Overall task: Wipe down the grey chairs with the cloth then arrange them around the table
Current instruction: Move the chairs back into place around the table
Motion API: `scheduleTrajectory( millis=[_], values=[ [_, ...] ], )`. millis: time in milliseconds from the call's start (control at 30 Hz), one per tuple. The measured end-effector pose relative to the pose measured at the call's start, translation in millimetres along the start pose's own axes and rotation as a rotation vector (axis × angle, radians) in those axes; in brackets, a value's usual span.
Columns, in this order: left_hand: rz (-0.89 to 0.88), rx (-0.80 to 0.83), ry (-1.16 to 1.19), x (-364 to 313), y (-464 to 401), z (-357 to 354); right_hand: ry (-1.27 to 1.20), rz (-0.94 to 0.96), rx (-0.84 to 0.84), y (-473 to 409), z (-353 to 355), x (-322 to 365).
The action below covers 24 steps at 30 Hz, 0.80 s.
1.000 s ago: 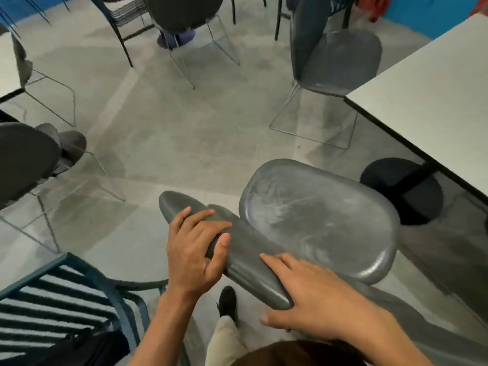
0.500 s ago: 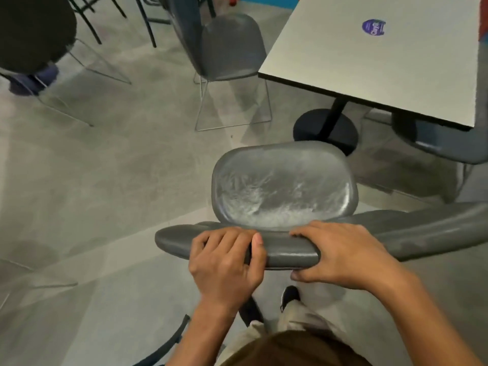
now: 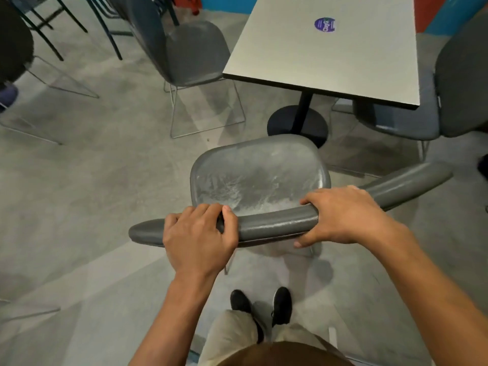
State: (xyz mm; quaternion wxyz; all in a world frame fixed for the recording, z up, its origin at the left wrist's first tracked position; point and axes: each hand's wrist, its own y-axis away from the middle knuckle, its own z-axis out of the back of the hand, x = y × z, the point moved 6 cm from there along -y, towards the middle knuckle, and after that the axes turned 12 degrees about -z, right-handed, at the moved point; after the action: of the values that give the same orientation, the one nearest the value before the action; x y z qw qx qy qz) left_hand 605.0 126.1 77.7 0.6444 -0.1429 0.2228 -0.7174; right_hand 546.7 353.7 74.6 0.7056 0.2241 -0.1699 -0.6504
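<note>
My left hand (image 3: 198, 240) and right hand (image 3: 343, 216) both clamp the near smooth grey plastic chair's backrest (image 3: 274, 225), facing the pale square table (image 3: 330, 51).

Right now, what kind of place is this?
Probably a cafe or canteen seating area: a pedestal table with a round sticker, several matching grey chairs on wire legs around it, and a bare concrete floor.
</note>
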Motion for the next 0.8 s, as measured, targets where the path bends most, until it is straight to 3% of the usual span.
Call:
scheduleTrajectory(
  millis=[200,800],
  values=[
    [-0.031,0.02,0.007,3,-7,-5,0.002,-0.053,-0.148,6,0,2],
    [-0.244,0.043,0.113,13,-90,-42,-0.092,-0.175,-0.279,-22,24,0]
  ],
)
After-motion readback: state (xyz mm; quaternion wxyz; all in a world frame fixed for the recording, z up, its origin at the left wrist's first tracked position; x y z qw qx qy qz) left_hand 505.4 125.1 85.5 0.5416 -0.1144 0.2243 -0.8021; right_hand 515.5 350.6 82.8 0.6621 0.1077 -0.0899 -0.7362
